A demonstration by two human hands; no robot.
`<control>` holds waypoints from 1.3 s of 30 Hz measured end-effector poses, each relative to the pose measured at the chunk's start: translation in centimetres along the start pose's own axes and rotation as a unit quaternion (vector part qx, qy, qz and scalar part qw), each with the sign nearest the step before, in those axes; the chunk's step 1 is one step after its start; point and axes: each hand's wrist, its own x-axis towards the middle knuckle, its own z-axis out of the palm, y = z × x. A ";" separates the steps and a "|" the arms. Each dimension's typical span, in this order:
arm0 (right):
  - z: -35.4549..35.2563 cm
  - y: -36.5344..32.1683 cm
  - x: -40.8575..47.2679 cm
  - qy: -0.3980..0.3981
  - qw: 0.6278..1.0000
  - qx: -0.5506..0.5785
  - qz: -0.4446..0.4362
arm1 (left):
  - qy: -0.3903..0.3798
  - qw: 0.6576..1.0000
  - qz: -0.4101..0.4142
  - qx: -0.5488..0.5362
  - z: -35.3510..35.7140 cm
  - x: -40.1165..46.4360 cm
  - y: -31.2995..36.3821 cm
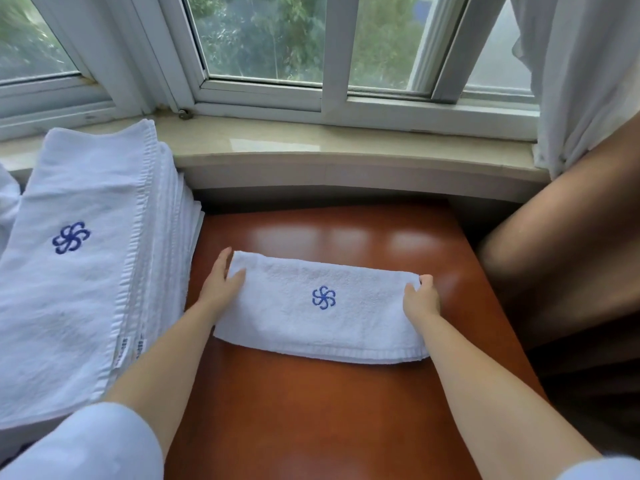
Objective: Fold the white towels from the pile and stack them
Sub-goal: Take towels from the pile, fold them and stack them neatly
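Right hand (421, 299): fingers curled over the right end of the folded towel (322, 310), pinching that edge. Left hand (221, 282): at the towel's left end, thumb on top of the cloth, fingers straight along the far-left edge; it touches rather than grips. Two bare forearms in view, each with a white sleeve (86, 445) at the near edge of the frame.

Towel on table: one, white, folded into a long band lying left to right, one blue pinwheel emblem (323, 297) facing up at its centre, hemmed border along the near side. It rests on the red-brown table (311, 410), roughly central, slightly toward the far half.

Left of the table: one stack of towels (86, 265), white, many layers showing at the right side; exact count cannot be read. The top towel carries one blue emblem. Two small labels are visible at the stack's near right edge.

Far side: stone window sill (311, 143), window (263, 39) above it. One white curtain (581, 64) hangs at far right, one brown chair (561, 254) beside the table on the right.
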 end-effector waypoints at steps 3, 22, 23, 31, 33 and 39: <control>-0.1 0.0 0.1 -0.020 1.000 0.001 0.009 | -0.075 0.993 -0.084 -0.041 -1.1 0.8 0.6; 0.2 0.5 0.2 -0.081 0.997 -0.010 0.011 | -0.168 0.931 -0.270 0.180 -2.7 3.8 3.7; 0.2 0.5 0.1 -0.080 0.997 -0.015 0.013 | -0.181 0.930 -0.272 0.166 -2.9 4.0 3.7; 0.3 0.2 -0.5 -0.073 0.996 -0.035 0.021 | 0.041 0.991 0.029 0.128 -0.8 5.9 2.7; 0.3 0.0 -0.8 -0.073 0.995 -0.066 0.009 | 0.004 0.976 0.003 0.218 -0.5 6.1 1.8; 0.3 0.2 -1.4 -0.011 0.999 -0.031 0.014 | -0.025 0.951 -0.040 0.305 -1.1 5.2 1.3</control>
